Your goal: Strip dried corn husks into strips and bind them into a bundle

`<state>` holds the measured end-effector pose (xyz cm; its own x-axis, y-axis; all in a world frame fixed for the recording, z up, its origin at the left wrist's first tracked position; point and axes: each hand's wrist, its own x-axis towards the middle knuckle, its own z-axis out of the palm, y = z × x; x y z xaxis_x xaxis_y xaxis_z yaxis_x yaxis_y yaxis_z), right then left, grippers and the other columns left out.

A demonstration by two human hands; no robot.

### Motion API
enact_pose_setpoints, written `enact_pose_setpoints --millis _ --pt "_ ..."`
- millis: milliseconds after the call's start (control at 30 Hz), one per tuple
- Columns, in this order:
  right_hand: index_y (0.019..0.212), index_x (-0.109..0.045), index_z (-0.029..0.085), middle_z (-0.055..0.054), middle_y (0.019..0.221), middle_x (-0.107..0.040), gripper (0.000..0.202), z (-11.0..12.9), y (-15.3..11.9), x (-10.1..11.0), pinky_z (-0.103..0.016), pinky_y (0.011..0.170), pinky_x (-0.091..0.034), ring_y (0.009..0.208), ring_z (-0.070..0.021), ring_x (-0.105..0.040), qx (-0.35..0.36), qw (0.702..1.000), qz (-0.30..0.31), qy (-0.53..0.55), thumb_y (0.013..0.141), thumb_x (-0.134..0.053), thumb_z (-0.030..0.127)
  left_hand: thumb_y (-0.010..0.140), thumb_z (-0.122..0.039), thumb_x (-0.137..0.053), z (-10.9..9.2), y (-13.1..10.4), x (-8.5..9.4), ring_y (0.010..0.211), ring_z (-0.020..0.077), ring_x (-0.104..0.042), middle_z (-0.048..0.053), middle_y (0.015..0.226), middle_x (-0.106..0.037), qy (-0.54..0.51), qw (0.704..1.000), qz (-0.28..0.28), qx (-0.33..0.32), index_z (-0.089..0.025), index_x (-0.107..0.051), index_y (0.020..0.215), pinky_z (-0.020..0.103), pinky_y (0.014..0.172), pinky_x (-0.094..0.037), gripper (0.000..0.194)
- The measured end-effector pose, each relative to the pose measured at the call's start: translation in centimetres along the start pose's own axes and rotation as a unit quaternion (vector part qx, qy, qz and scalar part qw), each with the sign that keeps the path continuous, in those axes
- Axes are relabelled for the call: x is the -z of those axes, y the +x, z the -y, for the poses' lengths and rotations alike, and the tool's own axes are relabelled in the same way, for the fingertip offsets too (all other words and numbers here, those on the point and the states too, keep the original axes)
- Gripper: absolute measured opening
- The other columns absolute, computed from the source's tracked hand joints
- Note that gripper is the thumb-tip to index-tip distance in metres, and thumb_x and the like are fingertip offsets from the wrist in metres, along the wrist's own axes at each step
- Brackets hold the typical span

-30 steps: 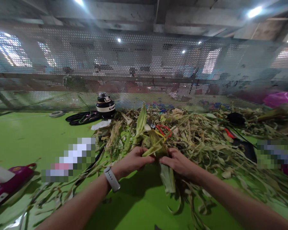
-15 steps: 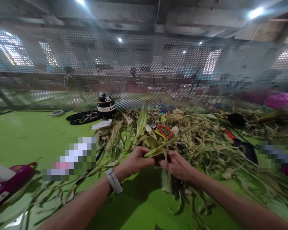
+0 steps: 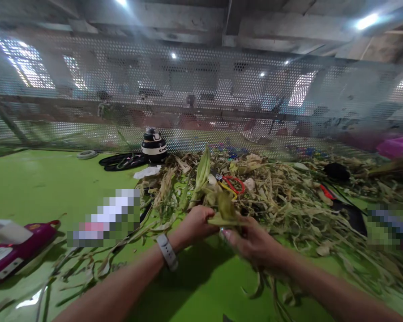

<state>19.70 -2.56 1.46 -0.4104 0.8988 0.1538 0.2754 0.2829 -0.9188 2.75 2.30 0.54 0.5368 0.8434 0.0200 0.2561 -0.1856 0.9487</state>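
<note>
Husk pile (image 3: 285, 192) at the middle and right of the table (image 3: 63, 181), hands at its near edge
The left hand (image 3: 199, 224) and right hand (image 3: 253, 240) are side by side, a corn husk (image 3: 224, 220) between them; just behind, a loop-handled tool (image 3: 235, 184) lies among the husks. Left of the pile's back stands a bottle (image 3: 154, 147), with a tissue (image 3: 147, 172) before it and a ring-shaped roll (image 3: 87, 154) farther left. A power strip (image 3: 20, 250) sits at near left; a perforated screen (image 3: 174, 107) runs behind everything on the table.

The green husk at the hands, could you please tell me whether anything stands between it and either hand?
Nothing visible does. The left hand pinches the green husk directly; the right hand is right up against it, though blur obscures its grip. The loose husks lie beyond.
</note>
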Motion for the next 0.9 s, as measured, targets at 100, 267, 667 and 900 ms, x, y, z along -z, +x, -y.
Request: enact_pose_setpoints --millis 100,267,667,900 --pt "0.077 -0.060 0.016 0.002 0.064 -0.051 0.014 0.3 0.1 0.2 -0.021 0.053 -0.038 0.057 -0.0098 -0.043 -0.049 0.997 -0.031 0.044 0.072 -0.058 0.029 0.062 -0.031 -0.065 0.8 0.5 0.8 0.048 0.0084 -0.037 -0.004 0.049 -0.046 0.002 0.999 -0.041 0.011 -0.015 -0.059 0.053 0.019 0.045 -0.027 0.020" --pt "0.068 -0.055 0.017 0.002 0.055 -0.053 0.023 1.6 0.4 2.3 -0.023 0.047 -0.042 0.047 -0.0103 -0.047 -0.135 0.929 -0.198 0.281 0.057 -0.066 0.033 0.059 -0.028 -0.067 1.6 1.4 4.0 0.039 0.0071 -0.032 -0.005 0.041 -0.041 0.018 0.979 -0.178 0.093 -0.013 -0.059 0.053 0.021 0.040 -0.020 0.018" --pt "0.069 -0.056 0.014 0.003 0.056 -0.057 0.023 0.3 1.4 3.0 -0.020 0.043 -0.037 0.046 -0.0082 -0.048 -0.212 0.953 -0.144 0.160 0.064 -0.068 0.033 0.056 -0.032 -0.074 -0.4 0.5 1.6 0.041 0.0040 -0.026 -0.009 0.051 -0.041 -0.169 0.958 -0.214 0.090 -0.016 -0.065 0.091 0.019 0.041 -0.021 0.039" --pt "0.072 -0.060 0.014 0.002 0.057 -0.058 0.023 -0.8 1.5 1.8 -0.020 0.052 -0.042 0.055 -0.0109 -0.053 -0.158 0.968 -0.083 0.174 0.065 -0.069 0.034 0.061 -0.044 -0.071 -0.4 -0.6 -0.8 0.040 0.0033 -0.027 -0.008 0.050 -0.040 -0.190 0.975 -0.005 0.118 -0.014 -0.065 0.071 0.020 0.040 -0.017 0.033"
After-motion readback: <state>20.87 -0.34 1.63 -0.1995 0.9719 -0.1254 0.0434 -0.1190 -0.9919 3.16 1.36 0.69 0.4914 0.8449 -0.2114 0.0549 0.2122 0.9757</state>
